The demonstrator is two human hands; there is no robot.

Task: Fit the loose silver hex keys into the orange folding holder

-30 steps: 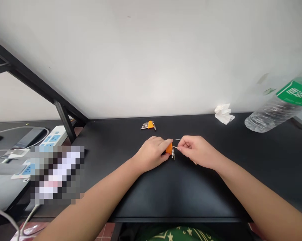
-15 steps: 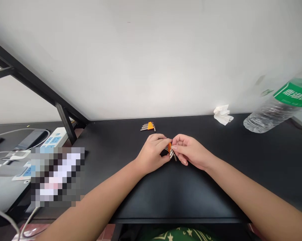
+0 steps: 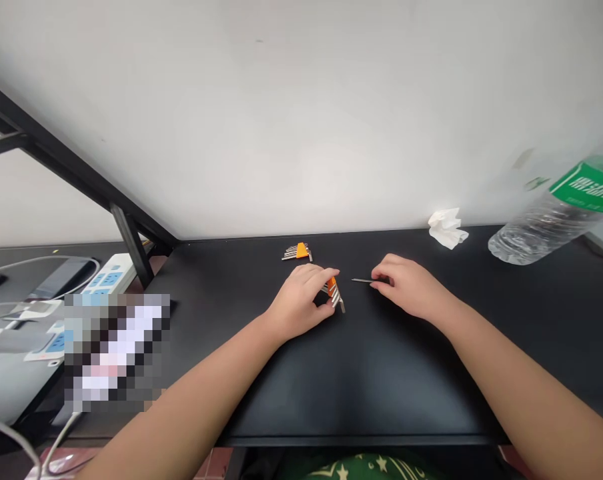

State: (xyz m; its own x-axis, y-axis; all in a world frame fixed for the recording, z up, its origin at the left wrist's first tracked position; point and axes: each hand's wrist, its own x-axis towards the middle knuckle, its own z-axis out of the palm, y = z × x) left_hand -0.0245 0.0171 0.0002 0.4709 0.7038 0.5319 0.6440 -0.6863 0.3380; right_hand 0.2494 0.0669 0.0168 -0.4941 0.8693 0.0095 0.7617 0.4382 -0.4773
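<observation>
Sitting beyond held key holder (image 3: pixel 333 291) and loose key (image 3: pixel 362 280): spare set (image 3: pixel 297 251), tissue (image 3: pixel 446 228), bottle (image 3: pixel 546 220).

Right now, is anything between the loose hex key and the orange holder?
Nothing visible: only bare black table lies between the loose hex key, pinched by the right hand, and the orange holder in the left hand. The second key set sits farther back.

Near hex key set (image 3: pixel 334 294): smooth orange plastic holder, bright bare-metal keys. Loose hex key (image 3: pixel 361 281): same shiny metal. Far hex key set (image 3: pixel 297 251): same materials. Table (image 3: pixel 351 380): black, smooth, satin sheen. Tissue (image 3: pixel 446 228): crumpled white paper, matt. Bottle (image 3: pixel 536 230): clear ribbed plastic, glossy green label. Wall (image 3: pixel 301 120): matt white.
</observation>
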